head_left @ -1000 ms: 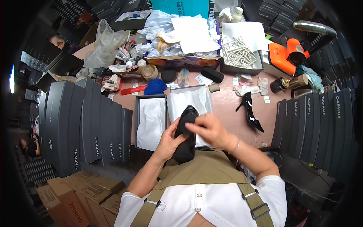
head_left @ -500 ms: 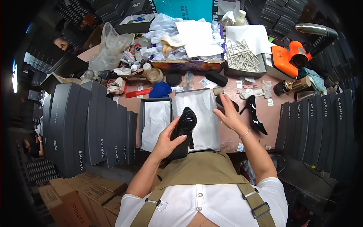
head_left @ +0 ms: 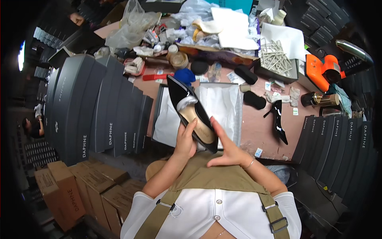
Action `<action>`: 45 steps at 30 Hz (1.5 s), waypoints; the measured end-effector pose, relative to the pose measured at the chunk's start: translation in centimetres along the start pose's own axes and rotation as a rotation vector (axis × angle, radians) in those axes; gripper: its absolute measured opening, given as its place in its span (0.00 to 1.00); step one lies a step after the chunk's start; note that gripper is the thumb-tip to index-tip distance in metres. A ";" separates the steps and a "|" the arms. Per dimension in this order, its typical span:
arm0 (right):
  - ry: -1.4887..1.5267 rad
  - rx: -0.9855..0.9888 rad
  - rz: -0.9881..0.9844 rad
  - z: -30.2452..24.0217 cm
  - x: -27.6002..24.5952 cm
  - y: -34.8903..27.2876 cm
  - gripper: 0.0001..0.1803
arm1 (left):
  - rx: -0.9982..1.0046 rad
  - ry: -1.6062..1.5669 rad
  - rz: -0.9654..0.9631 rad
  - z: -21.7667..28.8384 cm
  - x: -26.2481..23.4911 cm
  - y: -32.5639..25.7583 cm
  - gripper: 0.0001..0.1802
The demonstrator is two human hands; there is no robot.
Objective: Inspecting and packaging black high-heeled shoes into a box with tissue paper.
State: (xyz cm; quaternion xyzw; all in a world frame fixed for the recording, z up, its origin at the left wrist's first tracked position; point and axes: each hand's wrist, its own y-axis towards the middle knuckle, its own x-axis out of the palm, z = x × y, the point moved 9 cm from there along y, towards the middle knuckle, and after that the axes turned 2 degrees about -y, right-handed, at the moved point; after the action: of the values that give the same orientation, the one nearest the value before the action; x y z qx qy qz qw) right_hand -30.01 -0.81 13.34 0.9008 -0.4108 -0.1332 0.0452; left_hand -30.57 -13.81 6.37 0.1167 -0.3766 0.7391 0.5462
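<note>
A black patent pointed pump (head_left: 203, 118) is tilted over the box, its insole facing up and its toe pointing away and left. Crumpled whitish stuffing (head_left: 186, 102) sits inside its toe. My left hand (head_left: 185, 140) grips the pump near the heel end, thumb on the beige insole. My right hand (head_left: 230, 148) is open beside the heel end, fingers stretched along the shoe's right side and thumb apart. Underneath lies an opened dark shoebox (head_left: 156, 118) lined with white tissue paper (head_left: 225, 104). A matching black pump (head_left: 277, 124) lies to the right on the table.
Stacks of dark shoeboxes flank the table at left (head_left: 95, 115) and right (head_left: 334, 139). A box of white sticks (head_left: 275, 55), an orange device (head_left: 317, 71), a blue cloth (head_left: 185, 75) and a black brush-like pad (head_left: 254, 100) lie further back. Brown cartons (head_left: 59, 195) stand lower left.
The pump has turned over, from its sole side showing to its insole showing. My right hand has come down and left from beside the box to the shoe's side. The view has shifted.
</note>
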 end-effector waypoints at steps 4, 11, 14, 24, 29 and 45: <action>0.371 0.256 0.079 4.3 -0.7 -2.1 0.49 | 0.141 0.187 -0.022 2.2 0.1 -1.0 0.24; 0.392 0.324 0.194 5.4 -0.3 -3.4 0.49 | 0.218 0.451 -0.078 2.3 1.3 -1.2 0.30; -0.409 0.383 0.178 3.6 -0.7 -2.8 0.51 | 0.331 0.512 -0.191 -1.2 4.0 -2.3 0.34; 0.607 0.634 0.514 6.4 -3.7 -11.0 0.29 | 0.462 1.860 -0.022 6.3 -10.5 18.9 0.31; 0.774 0.582 0.648 6.2 -0.4 -11.5 0.33 | -0.249 1.161 -0.478 1.7 -7.1 20.5 0.13; 0.683 0.595 0.117 6.9 -0.6 -6.5 0.26 | 0.410 1.474 -0.485 9.3 0.9 -6.5 0.11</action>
State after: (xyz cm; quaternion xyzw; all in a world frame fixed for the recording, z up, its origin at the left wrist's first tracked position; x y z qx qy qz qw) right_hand -27.57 4.14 5.56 0.8421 -0.4431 0.2981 -0.0751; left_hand -27.35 -18.76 16.14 -0.2249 0.2600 0.5412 0.7674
